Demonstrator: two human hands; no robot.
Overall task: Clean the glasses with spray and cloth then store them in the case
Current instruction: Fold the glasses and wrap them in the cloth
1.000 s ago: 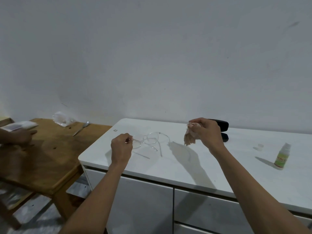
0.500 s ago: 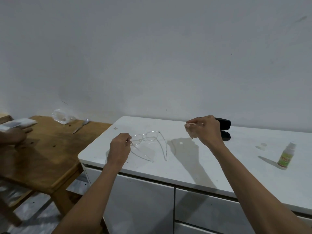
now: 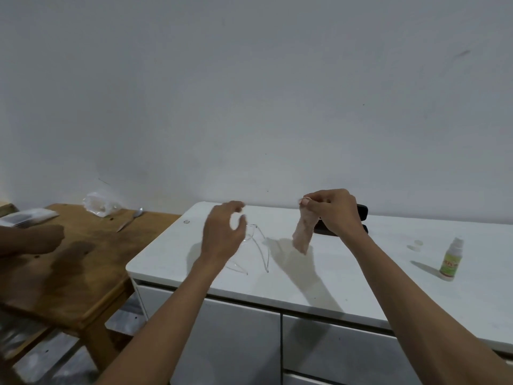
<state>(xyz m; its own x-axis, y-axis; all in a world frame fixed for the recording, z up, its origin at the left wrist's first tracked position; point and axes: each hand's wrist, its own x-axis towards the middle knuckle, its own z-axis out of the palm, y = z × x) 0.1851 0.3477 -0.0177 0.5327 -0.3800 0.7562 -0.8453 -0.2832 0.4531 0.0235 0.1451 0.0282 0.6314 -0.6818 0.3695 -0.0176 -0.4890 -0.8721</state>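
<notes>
1 glasses [image 3: 256, 245], 1 cloth [image 3: 304, 232], 1 spray btl [image 3: 451, 259].

Both forearms rise from the lower frame edge bare — no sleeves, watch or rings on the hands [image 3: 222, 234].

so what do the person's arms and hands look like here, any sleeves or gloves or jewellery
Both forearms are bare from the frame's bottom edge to the wrists, with no sleeve in view. The left hand and right hand wear no gloves. No watch, bracelet or ring shows on either. The left hand's fingertips are motion-blurred, so fine detail there is unclear.
</notes>
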